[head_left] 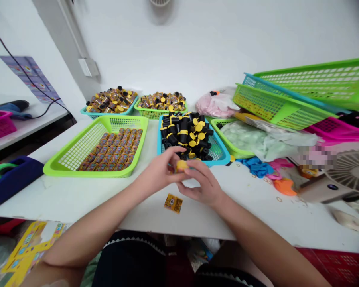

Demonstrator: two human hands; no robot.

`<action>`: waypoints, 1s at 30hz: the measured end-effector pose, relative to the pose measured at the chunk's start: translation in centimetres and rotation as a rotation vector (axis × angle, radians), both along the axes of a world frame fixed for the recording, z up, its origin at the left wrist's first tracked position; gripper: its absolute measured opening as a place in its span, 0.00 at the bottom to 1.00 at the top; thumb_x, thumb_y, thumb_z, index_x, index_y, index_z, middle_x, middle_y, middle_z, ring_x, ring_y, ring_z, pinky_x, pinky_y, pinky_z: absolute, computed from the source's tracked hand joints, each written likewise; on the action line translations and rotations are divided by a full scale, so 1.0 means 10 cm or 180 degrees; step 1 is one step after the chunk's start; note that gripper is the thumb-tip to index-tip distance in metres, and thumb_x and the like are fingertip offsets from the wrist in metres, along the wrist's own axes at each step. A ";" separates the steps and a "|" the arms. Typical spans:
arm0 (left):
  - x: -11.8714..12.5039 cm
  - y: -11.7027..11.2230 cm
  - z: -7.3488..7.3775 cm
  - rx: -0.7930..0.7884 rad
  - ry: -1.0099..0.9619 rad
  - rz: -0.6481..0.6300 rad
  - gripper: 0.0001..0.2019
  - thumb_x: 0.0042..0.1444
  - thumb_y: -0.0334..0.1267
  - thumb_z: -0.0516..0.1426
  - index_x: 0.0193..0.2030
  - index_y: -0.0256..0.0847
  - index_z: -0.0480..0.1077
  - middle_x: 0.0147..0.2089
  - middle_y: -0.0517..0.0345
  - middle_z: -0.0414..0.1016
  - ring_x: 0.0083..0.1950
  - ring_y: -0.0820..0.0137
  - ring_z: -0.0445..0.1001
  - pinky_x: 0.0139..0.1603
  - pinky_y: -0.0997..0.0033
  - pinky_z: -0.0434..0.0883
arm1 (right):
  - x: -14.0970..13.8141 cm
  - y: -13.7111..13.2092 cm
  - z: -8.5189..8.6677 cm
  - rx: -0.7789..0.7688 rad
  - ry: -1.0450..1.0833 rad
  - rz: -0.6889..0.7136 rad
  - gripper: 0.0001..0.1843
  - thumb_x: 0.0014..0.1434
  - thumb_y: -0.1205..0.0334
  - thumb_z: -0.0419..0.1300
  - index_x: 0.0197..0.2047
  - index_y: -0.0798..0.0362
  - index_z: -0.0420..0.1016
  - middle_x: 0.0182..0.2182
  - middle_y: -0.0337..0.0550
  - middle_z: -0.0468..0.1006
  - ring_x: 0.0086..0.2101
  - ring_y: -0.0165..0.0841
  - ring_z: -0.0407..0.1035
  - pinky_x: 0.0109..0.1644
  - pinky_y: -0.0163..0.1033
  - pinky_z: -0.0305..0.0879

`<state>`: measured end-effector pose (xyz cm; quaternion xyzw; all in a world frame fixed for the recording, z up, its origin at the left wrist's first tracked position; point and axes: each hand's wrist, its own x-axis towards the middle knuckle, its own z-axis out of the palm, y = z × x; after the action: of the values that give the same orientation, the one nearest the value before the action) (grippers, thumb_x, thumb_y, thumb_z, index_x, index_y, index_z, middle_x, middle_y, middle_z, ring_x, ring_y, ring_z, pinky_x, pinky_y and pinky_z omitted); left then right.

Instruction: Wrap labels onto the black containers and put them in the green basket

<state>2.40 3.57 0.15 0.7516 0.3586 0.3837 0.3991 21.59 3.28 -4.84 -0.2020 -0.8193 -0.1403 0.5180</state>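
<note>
Left hand: curled in over the table edge of the blue basket, fingertips (170, 156) pressed on the yellow cap (182, 166), a smooth rounded little piece. The left hand (159, 170) is closed firmly around one side of it.

Right hand: coming in from the other side, the right hand (202, 186) has its fingers bent over the cap, nearly closed, pinching it against the left. Both hands are on it, and part of it is hidden behind the fingers.

Cap position: up off the table, between the hands, just in front of the blue plastic basket (224, 159).

Basket: heaped with ribbed black tubes (182, 133), many with yellow ends, tumbled at all angles and spilling to the rim.

Just below: a small printed square card (173, 203) lies flat on the white table (77, 203), near the hands.

Left side: a lime mesh basket (77, 159) with neat rows of wrapped tubes (110, 149), well clear of the left wrist.

Right side: a crumpled clear plastic bag (266, 139) and a blue scrap (257, 166).
</note>
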 end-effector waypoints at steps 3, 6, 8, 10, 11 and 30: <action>-0.27 -0.04 0.15 0.0404 -0.0046 0.0921 0.23 0.50 0.47 0.67 0.50 0.44 0.67 0.41 0.58 0.76 0.40 0.69 0.77 0.44 0.67 0.77 | 0.16 0.13 0.14 -0.0417 0.0202 -0.0650 0.31 0.57 0.56 0.60 0.63 0.47 0.58 0.57 0.55 0.67 0.56 0.45 0.68 0.55 0.53 0.70; -0.74 0.07 0.37 0.0853 0.0516 0.1522 0.18 0.52 0.48 0.64 0.45 0.42 0.70 0.44 0.55 0.77 0.41 0.67 0.78 0.45 0.66 0.77 | 0.28 0.41 0.35 -0.2149 -0.0347 -0.1957 0.21 0.64 0.58 0.49 0.59 0.54 0.65 0.58 0.58 0.67 0.54 0.42 0.69 0.56 0.48 0.69; -1.07 0.28 0.52 0.1096 0.1140 0.1866 0.16 0.53 0.49 0.64 0.43 0.42 0.72 0.44 0.53 0.78 0.40 0.66 0.79 0.44 0.65 0.76 | 0.29 0.66 0.46 -0.3292 -0.1277 -0.2278 0.20 0.63 0.58 0.51 0.55 0.54 0.71 0.55 0.55 0.73 0.49 0.42 0.74 0.52 0.45 0.71; -1.36 0.58 0.64 0.1104 0.1697 0.2113 0.15 0.52 0.48 0.64 0.41 0.42 0.73 0.43 0.54 0.78 0.40 0.65 0.79 0.45 0.65 0.75 | 0.23 0.89 0.51 -0.3705 -0.1674 -0.2265 0.15 0.58 0.55 0.58 0.44 0.53 0.79 0.44 0.51 0.80 0.44 0.43 0.76 0.48 0.43 0.72; -1.47 0.75 0.67 0.0974 0.1928 0.2234 0.15 0.52 0.48 0.64 0.41 0.42 0.73 0.42 0.55 0.79 0.40 0.64 0.79 0.45 0.66 0.74 | 0.18 0.99 0.51 -0.3798 -0.1774 -0.2301 0.15 0.55 0.54 0.61 0.41 0.53 0.80 0.41 0.51 0.81 0.43 0.44 0.77 0.47 0.43 0.72; -1.96 2.14 0.09 -0.0349 0.2648 0.2464 0.17 0.64 0.42 0.57 0.56 0.37 0.68 0.56 0.48 0.71 0.52 0.61 0.74 0.50 0.54 0.74 | 0.47 0.76 0.29 -0.2682 0.0543 -0.2307 0.23 0.54 0.49 0.62 0.49 0.52 0.75 0.34 0.45 0.82 0.33 0.38 0.77 0.41 0.42 0.73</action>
<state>-17.24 24.98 1.09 0.6314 0.7541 0.1545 0.0931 26.32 10.87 -1.92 -0.6706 -0.6380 0.0469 0.3757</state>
